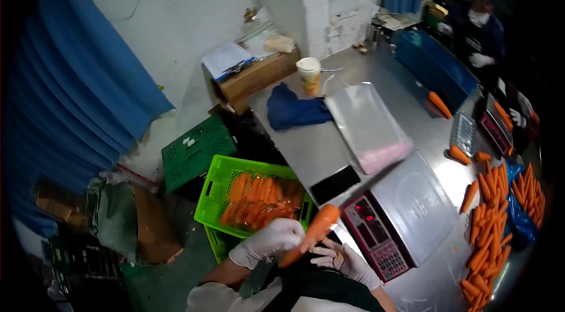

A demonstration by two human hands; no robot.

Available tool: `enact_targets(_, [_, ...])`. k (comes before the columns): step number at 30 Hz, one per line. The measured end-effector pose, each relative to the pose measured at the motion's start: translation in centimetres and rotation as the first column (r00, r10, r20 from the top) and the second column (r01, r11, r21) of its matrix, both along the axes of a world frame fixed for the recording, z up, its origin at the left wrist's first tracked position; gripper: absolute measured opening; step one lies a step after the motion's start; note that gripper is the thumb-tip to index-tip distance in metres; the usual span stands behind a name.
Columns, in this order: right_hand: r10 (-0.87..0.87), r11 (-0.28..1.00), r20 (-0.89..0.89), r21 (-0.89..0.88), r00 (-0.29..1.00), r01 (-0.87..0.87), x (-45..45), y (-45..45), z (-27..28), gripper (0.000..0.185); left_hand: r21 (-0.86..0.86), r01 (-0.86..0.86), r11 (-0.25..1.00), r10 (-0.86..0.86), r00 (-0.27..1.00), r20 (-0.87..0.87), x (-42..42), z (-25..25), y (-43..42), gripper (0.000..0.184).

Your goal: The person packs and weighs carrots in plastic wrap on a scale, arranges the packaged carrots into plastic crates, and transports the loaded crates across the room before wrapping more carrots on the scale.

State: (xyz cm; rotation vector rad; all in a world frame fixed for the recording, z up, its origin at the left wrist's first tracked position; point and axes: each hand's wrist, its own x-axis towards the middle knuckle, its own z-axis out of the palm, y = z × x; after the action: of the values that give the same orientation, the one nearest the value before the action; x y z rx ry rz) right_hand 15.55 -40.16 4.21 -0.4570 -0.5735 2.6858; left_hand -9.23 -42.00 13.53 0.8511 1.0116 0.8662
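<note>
Both my hands wear white gloves. A large orange carrot [321, 223] is held up at a slant in front of my body. My left hand [273, 241] is closed beside the carrot's lower part, its fingertips against it. Just right of the carrot, my right hand [347, 260] has its fingers apart, palm partly showing. Right of my hands is a red and silver weighing scale [421, 212] with lit red digits and nothing on its plate. A bright green crate [203, 212] with bagged carrots [259, 191] stands to the left, below the table's edge.
On the metal table [371, 67] lie a black phone [335, 184], clear plastic bags [368, 118], a blue cloth [294, 109] and a cup [309, 76]. Loose carrots [485, 235] are piled at the right. Co-workers [479, 35] stand beyond, near another scale [494, 126].
</note>
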Motion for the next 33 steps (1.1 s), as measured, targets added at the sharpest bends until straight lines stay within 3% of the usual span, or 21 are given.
enact_targets(2, [0.106, 0.994, 0.140, -0.050, 0.984, -0.100, -2.8, 0.2, -0.5, 0.057, -0.097, -0.210, 0.973, 0.213, 0.977, 0.013, -5.9, -2.0, 0.6, 0.002])
enact_targets(4, [0.111, 0.994, 0.282, -0.025, 0.953, -0.109, -4.7, 0.2, -1.6, 0.056, -0.156, -0.301, 0.941, 0.309, 0.951, 0.025, -11.9, -7.0, 0.7, 0.008])
enact_targets(6, [0.074, 0.997, 0.521, -0.024, 0.850, -0.073, -6.4, 0.6, -0.5, 0.052, 0.424, -0.225, 0.877, 0.397, 0.836, -0.378, -18.0, -15.5, 0.7, 0.008])
enact_targets(7, [0.054, 0.998, 0.572, -0.049, 0.819, -0.032, -6.9, 0.5, -1.0, 0.051, 0.159, -0.393, 0.906, 0.424, 0.826, -0.372, -20.5, -17.1, 0.8, 0.007])
enact_targets(8, [0.035, 0.997, 0.620, -0.071, 0.784, 0.011, -7.0, 0.2, -1.8, 0.049, -0.121, -0.520, 0.846, 0.445, 0.812, -0.377, -22.8, -18.7, 0.9, 0.007])
enact_targets(9, [0.005, 1.000, 0.671, -0.025, 0.741, 0.016, -7.4, -0.1, -2.1, 0.050, -0.083, -0.576, 0.813, 0.457, 0.721, -0.521, -25.1, -22.1, 1.2, 0.012])
enact_targets(10, [-0.011, 1.000, 0.700, 0.005, 0.714, 0.011, -7.2, -0.5, -3.3, 0.049, 0.146, -0.553, 0.821, 0.511, 0.593, -0.622, -27.9, -27.5, 0.6, 0.011])
enact_targets(12, [0.008, 0.997, 0.739, -0.058, 0.674, 0.052, -7.0, -2.2, -5.5, 0.046, 0.173, -0.562, 0.809, 0.426, 0.356, -0.832, -31.0, -32.5, 1.3, 0.018])
enact_targets(15, [0.037, 0.994, 0.797, -0.093, 0.603, 0.062, -8.3, -2.6, -5.0, 0.043, 0.070, -0.511, 0.857, 0.266, 0.322, -0.908, -31.8, -37.2, 3.4, 0.036])
enact_targets(16, [0.053, 0.992, 0.817, -0.110, 0.574, 0.065, -8.9, -2.2, -4.4, 0.043, 0.053, -0.507, 0.861, 0.256, 0.341, -0.904, -31.2, -38.3, 4.2, 0.036])
enact_targets(18, [0.079, 0.991, 0.840, -0.127, 0.536, 0.053, -9.4, -1.4, -4.5, 0.043, 0.089, -0.378, 0.922, 0.146, 0.124, -0.981, -29.5, -40.5, 5.5, 0.052])
enact_targets(19, [0.121, 0.974, 0.815, -0.208, 0.566, 0.091, -9.5, -1.0, -4.6, 0.043, -0.049, -0.347, 0.936, 0.011, 0.168, -0.986, -29.0, -40.8, 6.3, 0.064])
enact_targets(20, [0.160, 0.949, 0.785, -0.290, 0.599, 0.127, -9.5, -0.8, -4.7, 0.043, -0.069, -0.341, 0.937, -0.004, 0.187, -0.982, -28.4, -41.0, 7.0, 0.064])
enact_targets(22, [0.142, 0.972, 0.858, -0.214, 0.494, 0.092, -9.7, -2.5, -6.2, 0.039, -0.120, -0.321, 0.940, -0.100, 0.079, -0.992, -27.5, -41.6, 7.7, 0.047])
enact_targets(24, [0.065, 0.977, 0.886, -0.150, 0.459, 0.150, -9.2, -4.1, -8.0, 0.035, -0.008, -0.406, 0.914, 0.022, 0.068, -0.997, -29.1, -43.8, 6.7, 0.017])
enact_targets(26, [0.034, 0.992, 0.882, -0.089, 0.470, 0.095, -9.0, -4.6, -8.6, 0.036, 0.001, -0.445, 0.896, 0.054, 0.108, -0.993, -30.8, -44.8, 5.7, 0.015])
enact_targets(27, [0.018, 0.988, 0.895, -0.084, 0.447, 0.129, -9.5, -4.4, -8.3, 0.035, -0.069, -0.427, 0.902, -0.010, 0.139, -0.990, -30.4, -41.9, 6.6, 0.029])
enact_targets(28, [0.001, 0.983, 0.906, -0.078, 0.423, 0.164, -9.9, -4.0, -8.1, 0.035, -0.070, -0.425, 0.902, -0.013, 0.136, -0.991, -29.7, -40.3, 6.9, 0.029])
enact_targets(30, [0.077, 0.982, 0.899, -0.142, 0.431, 0.122, -10.8, -2.0, -6.9, 0.041, 0.007, -0.147, 0.989, 0.010, 0.021, -1.000, -28.3, -38.7, 7.4, 0.049])
enact_targets(31, [0.155, 0.975, 0.889, -0.207, 0.431, 0.076, -11.0, -1.7, -6.6, 0.049, -0.131, -0.138, 0.982, -0.123, 0.069, -0.990, -27.9, -38.5, 8.0, 0.063])
enact_targets(33, [0.120, 0.993, 0.882, -0.115, 0.457, -0.038, -9.4, -2.9, -8.9, 0.043, -0.182, -0.154, 0.971, -0.183, 0.009, -0.983, -27.8, -39.9, 8.7, 0.057])
